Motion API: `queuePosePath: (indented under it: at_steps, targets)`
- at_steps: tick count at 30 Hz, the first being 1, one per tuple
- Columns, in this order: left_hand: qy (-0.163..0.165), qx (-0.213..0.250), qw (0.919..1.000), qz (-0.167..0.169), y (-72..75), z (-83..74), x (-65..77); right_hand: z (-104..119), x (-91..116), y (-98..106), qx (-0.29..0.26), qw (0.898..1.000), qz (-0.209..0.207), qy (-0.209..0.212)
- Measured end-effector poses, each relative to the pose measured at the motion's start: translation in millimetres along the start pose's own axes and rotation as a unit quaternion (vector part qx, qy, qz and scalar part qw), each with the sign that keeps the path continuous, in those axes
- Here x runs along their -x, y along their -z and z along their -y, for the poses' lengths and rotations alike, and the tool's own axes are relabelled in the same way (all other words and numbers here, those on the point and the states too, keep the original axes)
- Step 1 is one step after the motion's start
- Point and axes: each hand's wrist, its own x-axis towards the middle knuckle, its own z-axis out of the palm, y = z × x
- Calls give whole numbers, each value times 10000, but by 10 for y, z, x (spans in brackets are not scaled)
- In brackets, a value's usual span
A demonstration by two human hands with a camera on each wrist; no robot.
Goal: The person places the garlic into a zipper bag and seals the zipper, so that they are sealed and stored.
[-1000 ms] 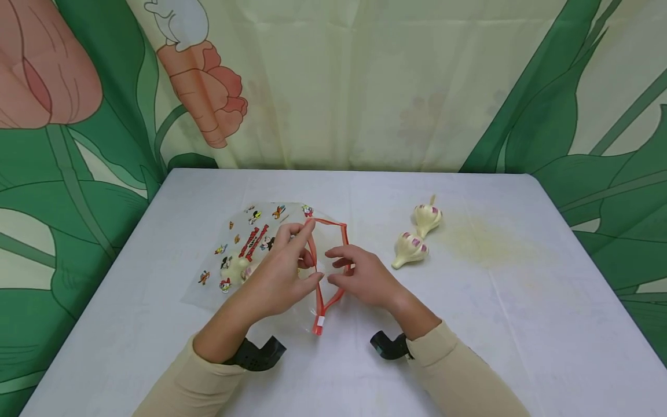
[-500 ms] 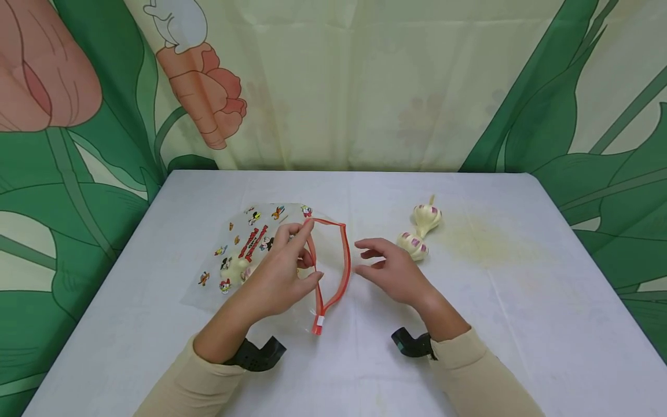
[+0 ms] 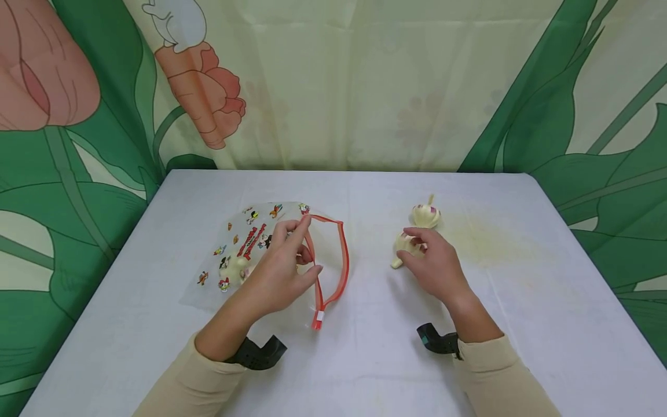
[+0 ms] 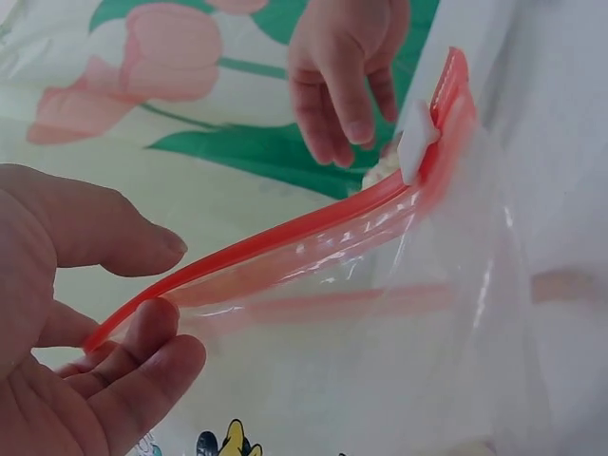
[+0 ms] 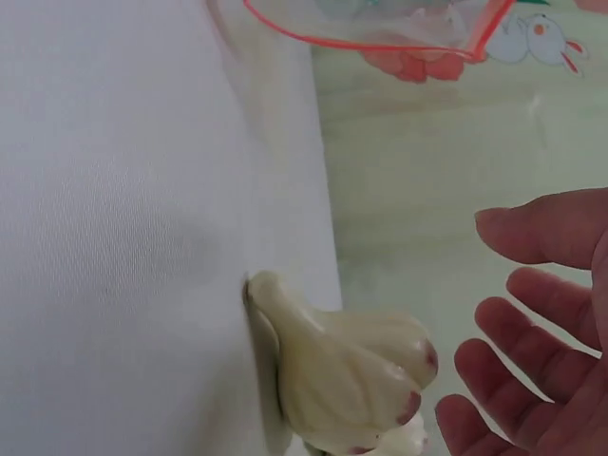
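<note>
A clear zip bag (image 3: 245,231) with cartoon prints and a red zip edge (image 3: 344,260) lies to the left, its mouth spread apart. My left hand (image 3: 281,266) holds the bag at its mouth, fingers curled at the red edge and thumb apart from them. A pale garlic bulb (image 3: 234,270) shows through the plastic. On the right, my right hand (image 3: 432,260) hovers over the nearer garlic bulb (image 3: 403,246), fingers spread and bent. In the right wrist view a gap shows between those fingers and the garlic (image 5: 347,380). Another garlic bulb (image 3: 425,215) lies just behind it.
A white cloth covers the table (image 3: 375,359). A printed curtain (image 3: 365,87) with leaves, a tulip and a rabbit hangs behind it. The white zip slider (image 3: 320,316) sits at the bag's near corner.
My right hand has left the bag's mouth and moved right, to over the nearer garlic bulb. My left hand and the bag have stayed in place.
</note>
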Motion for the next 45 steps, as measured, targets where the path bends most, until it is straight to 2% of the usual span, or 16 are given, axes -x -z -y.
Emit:
queuePosePath:
  at_steps: [5,11,16,25,30,34,38,45]
  targets:
    - [-100,128,9996,-221,-10,-4,-15,-91,-45,72,316,9992,-85,-213]
    - [-92,349,9986,-396,-23,-13,-39,-147,-76,75,557,9970,235,-482]
    - [-17,442,9983,-390,-29,-21,-48,-174,-73,67,644,9959,331,-533]
    - [81,485,9983,-313,-29,-30,-46,-183,-64,72,842,9948,420,-385]
    - [51,443,9986,-296,-38,-26,-44,-203,-81,74,696,9959,394,-432]
    - [47,366,9989,-294,-50,-21,-38,-242,-116,59,559,9955,683,-355]
    - [57,362,9990,-265,-59,-20,-33,-264,-123,40,404,9938,919,-483]
    - [73,273,9992,-273,-61,-25,-39,-272,-122,22,229,9951,824,-499]
